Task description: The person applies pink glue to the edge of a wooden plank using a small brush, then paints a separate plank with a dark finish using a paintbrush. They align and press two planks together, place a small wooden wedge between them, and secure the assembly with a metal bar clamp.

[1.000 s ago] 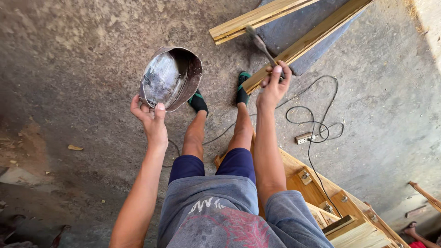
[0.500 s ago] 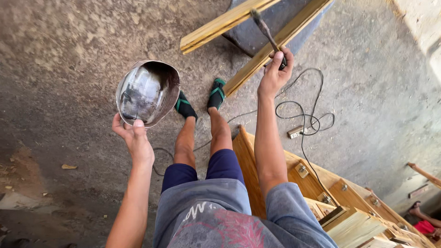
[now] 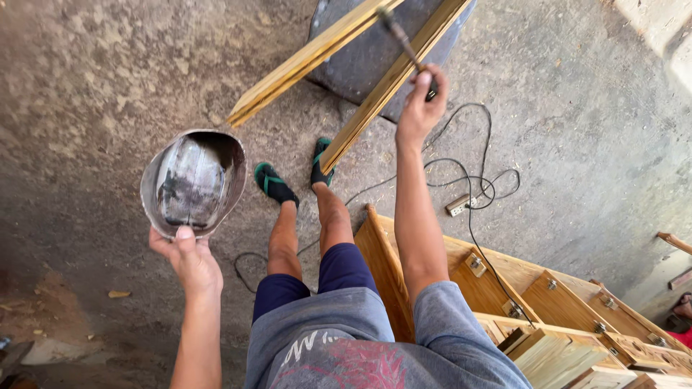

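Left hand (image 3: 189, 261), at 8 o'clock, has fingers clamped on a bowl's (image 3: 193, 182) rim; right hand (image 3: 420, 101), at 1 o'clock, grips a hammer (image 3: 398, 36).

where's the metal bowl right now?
In the head view, the metal bowl is at left, gripped at its near rim by the left hand, above the concrete floor, left of the sandalled feet.

A single head-worn camera looks steeply down the person's own body from close above, facing the concrete floor (image 3: 108, 86), with arms, legs and feet running up the frame.
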